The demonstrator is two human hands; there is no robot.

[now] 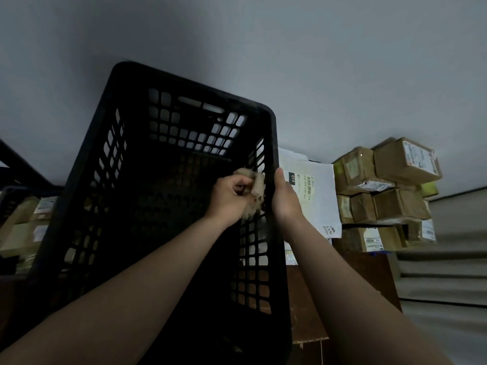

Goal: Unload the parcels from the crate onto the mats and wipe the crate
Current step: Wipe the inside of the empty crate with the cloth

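While the black lattice crate (pixel 168 196) is standing empty and tipped toward the camera, the left hand (pixel 232 198) is pinching a crumpled pale cloth (pixel 254 185) against the inside of the right wall, and the right hand (pixel 286 198) is clasping that wall's rim from outside. One crate, judged light and stiff, is best gripped at the rim or the handle slot; the single cloth is handling soft and limp. Beside the crate, one white mailer (pixel 313 191) is leaning, and about eight cardboard parcels (pixel 387 196) are stacking up on the brown mat (pixel 369 272).
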